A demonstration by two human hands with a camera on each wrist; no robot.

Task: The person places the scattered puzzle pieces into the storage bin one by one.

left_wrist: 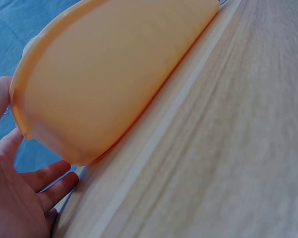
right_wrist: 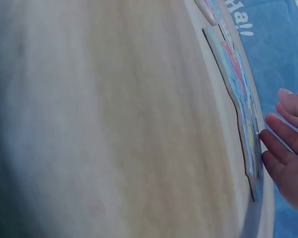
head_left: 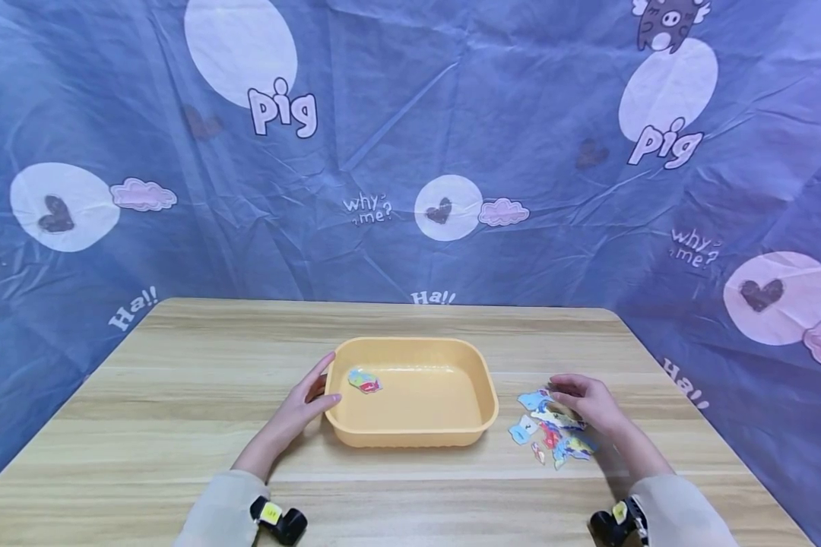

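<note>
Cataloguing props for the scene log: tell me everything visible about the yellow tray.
The tray is light yellow-orange, shallow, roughly rectangular with rounded corners and a projecting rim; it looks like smooth plastic. It stands upright on the wooden table, left of the loose puzzle-like pieces. One colourful piece lies inside, toward its left end. The left hand holds that end, thumb over the rim.

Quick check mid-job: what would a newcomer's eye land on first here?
Probably the yellow tray near the middle of the table, with one colourful piece lying inside towards its left end and the left hand holding that end. Next, the loose pile of bright flat pieces right of the tray, the right hand over its far side. Behind everything hangs a blue pig-print cloth.
</note>
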